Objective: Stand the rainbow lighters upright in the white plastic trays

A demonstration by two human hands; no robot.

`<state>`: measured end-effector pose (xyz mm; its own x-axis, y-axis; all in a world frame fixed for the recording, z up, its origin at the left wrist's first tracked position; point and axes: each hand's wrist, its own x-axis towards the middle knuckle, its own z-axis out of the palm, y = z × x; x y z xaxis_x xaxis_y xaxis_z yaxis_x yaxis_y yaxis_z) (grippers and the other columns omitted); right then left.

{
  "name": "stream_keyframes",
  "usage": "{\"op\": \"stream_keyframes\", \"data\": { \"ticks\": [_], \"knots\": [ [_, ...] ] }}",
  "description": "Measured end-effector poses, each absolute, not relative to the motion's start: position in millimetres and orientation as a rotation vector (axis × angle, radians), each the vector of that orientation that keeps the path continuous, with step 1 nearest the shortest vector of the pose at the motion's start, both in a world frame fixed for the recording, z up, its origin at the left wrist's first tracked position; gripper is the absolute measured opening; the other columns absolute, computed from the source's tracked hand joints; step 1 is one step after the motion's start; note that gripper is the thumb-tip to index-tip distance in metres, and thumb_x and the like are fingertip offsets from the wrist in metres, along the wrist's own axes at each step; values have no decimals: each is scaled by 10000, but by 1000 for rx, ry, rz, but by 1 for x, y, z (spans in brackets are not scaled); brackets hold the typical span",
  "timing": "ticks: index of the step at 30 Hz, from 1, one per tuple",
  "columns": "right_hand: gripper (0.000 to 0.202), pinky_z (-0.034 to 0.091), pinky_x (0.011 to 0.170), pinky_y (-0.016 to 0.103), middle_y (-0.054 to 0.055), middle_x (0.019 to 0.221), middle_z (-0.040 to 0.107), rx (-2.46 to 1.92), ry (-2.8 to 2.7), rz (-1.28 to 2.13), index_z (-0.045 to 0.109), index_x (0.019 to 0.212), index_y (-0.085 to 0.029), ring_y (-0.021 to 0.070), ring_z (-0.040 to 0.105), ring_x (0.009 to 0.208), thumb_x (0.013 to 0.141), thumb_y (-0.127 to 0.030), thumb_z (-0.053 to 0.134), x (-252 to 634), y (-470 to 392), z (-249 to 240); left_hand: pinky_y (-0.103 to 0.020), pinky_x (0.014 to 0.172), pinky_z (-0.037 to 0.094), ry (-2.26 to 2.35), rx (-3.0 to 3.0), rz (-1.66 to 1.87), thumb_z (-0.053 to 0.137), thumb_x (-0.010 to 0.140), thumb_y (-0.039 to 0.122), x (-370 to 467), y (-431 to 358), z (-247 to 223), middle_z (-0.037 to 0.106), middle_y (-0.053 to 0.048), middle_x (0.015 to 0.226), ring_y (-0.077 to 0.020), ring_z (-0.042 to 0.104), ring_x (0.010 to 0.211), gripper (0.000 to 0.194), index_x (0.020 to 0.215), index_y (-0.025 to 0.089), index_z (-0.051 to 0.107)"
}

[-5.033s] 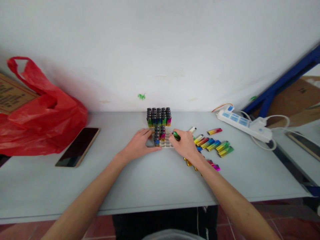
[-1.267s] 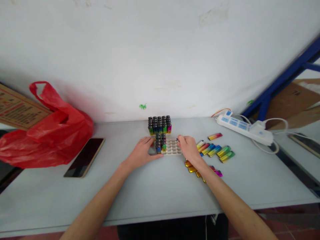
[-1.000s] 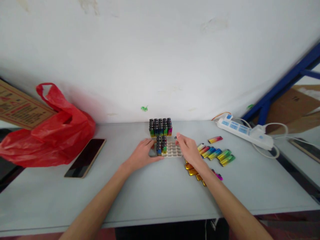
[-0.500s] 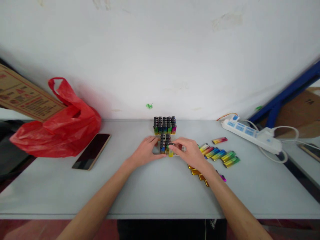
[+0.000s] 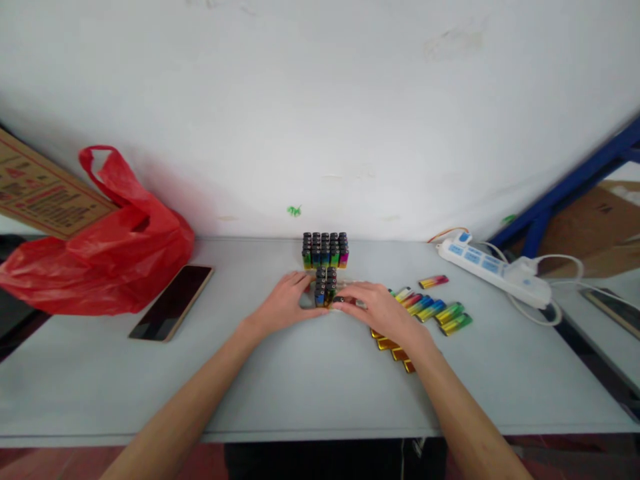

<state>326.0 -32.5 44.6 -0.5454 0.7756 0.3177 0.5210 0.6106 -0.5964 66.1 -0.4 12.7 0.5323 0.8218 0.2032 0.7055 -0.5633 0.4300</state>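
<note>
A small block of upright lighters (image 5: 321,292) with black tops stands in two columns at the middle of the table. My left hand (image 5: 281,302) curves round its left side, thumb at the front corner and fingers at the back, bracing it. My right hand (image 5: 375,305) pinches one lighter (image 5: 339,299) at the block's front right; its black top shows and its body is mostly hidden by the fingers. Just behind stands a larger block of upright lighters (image 5: 325,251) in several columns, with shiny bodies of green, blue and pink.
Several lighters (image 5: 425,307) lie flat to the right, with gold ones (image 5: 391,345) partly under my right forearm. A power strip (image 5: 493,272) with cables lies at the back right. On the left are a phone (image 5: 173,303), a red plastic bag (image 5: 120,253) and a cardboard box (image 5: 47,190).
The lighter in my right hand has come down beside the block's front, and its yellow body is now mostly covered. My left hand keeps its place at the block. The view has shifted slightly.
</note>
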Motion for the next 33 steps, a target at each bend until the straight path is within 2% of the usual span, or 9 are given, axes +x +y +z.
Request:
{"op": "stream_keyframes", "data": {
  "ticks": [5,7,12,16,20,22,25,29,33],
  "knots": [
    [486,437,749,309,53,743,760,-1263,-2286,349,713,733,-210,192,663,702,1048,-579,675,312,-30,31,-471,960,552,1277,2460,590,763,886,685,65,0,12,737,-96,1069,-323,694,1018,480,995,228,664],
    [529,398,710,292,33,704,741,-1323,-2266,376,681,687,-218,176,639,672,1043,-609,667,313,-29,34,-473,976,557,1278,2462,596,773,870,702,65,2,11,740,-94,1076,-327,698,1037,507,1022,229,671],
    [497,385,711,308,57,759,743,-1686,-1949,194,727,887,-215,212,674,720,1151,-528,445,359,-20,56,-484,985,568,1281,2478,580,788,841,745,64,4,8,741,-99,1064,-331,704,1025,566,1027,222,673],
    [337,467,808,374,152,930,779,-2234,-1601,58,738,1194,-176,316,725,901,1102,-430,536,423,-12,46,-494,980,575,1289,2473,599,781,828,772,63,5,7,746,-105,1080,-339,710,1032,579,1001,228,680],
    [444,516,948,479,271,1155,726,-2414,-1525,-3,739,1259,-121,391,681,1128,1047,-486,601,470,-8,14,-492,979,577,1292,2461,600,769,829,780,64,5,8,745,-95,1062,-335,709,1023,583,1011,233,688],
    [462,522,974,497,272,1175,704,-2418,-1516,24,732,1298,-114,392,671,1138,1032,-474,617,476,-5,3,-489,981,576,1293,2458,602,763,833,784,64,5,8,743,-92,1050,-330,707,1017,586,1007,230,686],
    [416,521,1008,466,253,1188,694,-2278,-1643,93,702,1379,-103,360,671,1121,1023,-283,585,466,3,0,-493,981,578,1288,2455,605,770,832,779,63,5,8,747,-99,1057,-335,709,1020,585,1013,228,687],
    [557,517,1064,454,209,1166,696,-1977,-1818,176,603,1528,-92,328,677,1091,977,-132,534,444,9,9,-496,1005,571,1281,2454,618,794,830,752,63,4,8,750,-106,1105,-341,711,1056,584,1072,231,693],
    [423,528,1095,463,176,1199,688,-1676,-1793,313,718,1351,-141,311,681,1149,954,-186,579,415,7,17,-494,991,571,1287,2455,569,796,843,733,64,2,10,747,-107,1090,-340,707,1047,566,1059,221,686]
  ]
}}
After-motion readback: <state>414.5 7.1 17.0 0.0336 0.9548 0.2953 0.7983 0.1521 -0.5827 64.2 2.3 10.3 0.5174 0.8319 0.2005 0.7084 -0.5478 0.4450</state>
